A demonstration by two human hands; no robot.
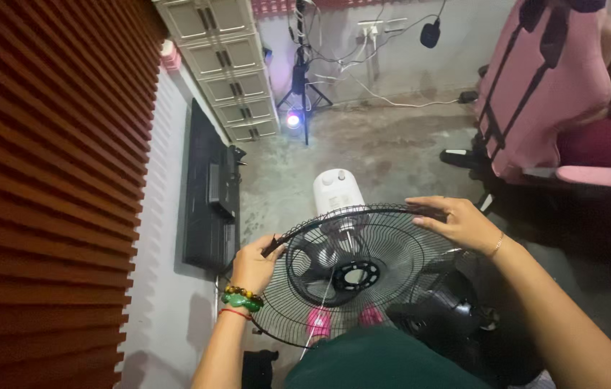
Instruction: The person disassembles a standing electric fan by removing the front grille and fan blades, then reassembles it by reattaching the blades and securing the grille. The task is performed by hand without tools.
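Fan guard (363, 277), black wire, round, held roughly flat btwn both hands over the concrete floor (392, 155), just in front of the person's body. Left hand (253, 264) grips the guard's rim at its left edge, fingers curled tight around the wire ring; beaded green bracelet (242, 297) and a red thread sit on that wrist. Right hand (455, 220) rests on the far right rim, fingers spread fairly wide and curved over the top wires, thin bangle at the wrist.

Through the grille: black hub ring at centre, fan blades (317, 265) and the white motor housing (338, 191) just beyond the far rim. A 2nd black guard half (443, 306) lies low to the right, partly under the held one, prob. touching it but hard to tell. Pink slippers (343, 319) show thru the wires near the bottom.

Left: red slatted wall (46, 158), dark flat panel (208, 191) leaning vs. it. Back: white drawer unit (230, 65), tripod w/ light (299, 94). Right: pink chair (546, 94), another person seated there.
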